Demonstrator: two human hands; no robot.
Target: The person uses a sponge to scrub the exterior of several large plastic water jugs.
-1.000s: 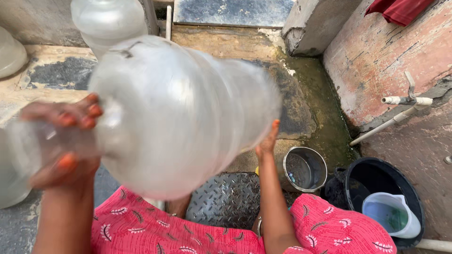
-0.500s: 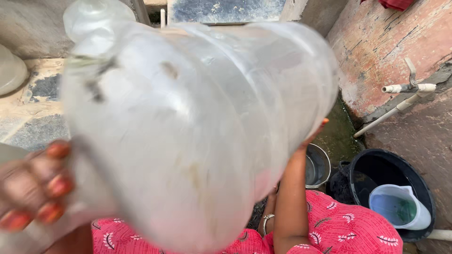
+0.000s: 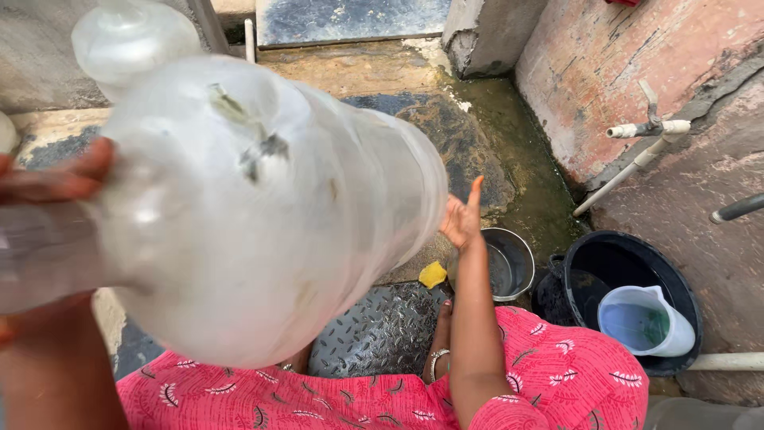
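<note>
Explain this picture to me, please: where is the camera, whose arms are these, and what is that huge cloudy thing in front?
The camera sits on a person's head and looks down, so both arms are that person's own. The cloudy thing is a large clear plastic bottle, lying sideways and very close to the lens, so it looks huge and blurred. The left hand grips its neck; the right hand is at its base, fingers spread. Below is a pink patterned garment over the knees. On the wet ground lie a metal tread plate, a small metal pot, a yellow scrap and a black tub with a white jug in it. A second clear bottle stands behind, and a tap juts from the wall.
</note>
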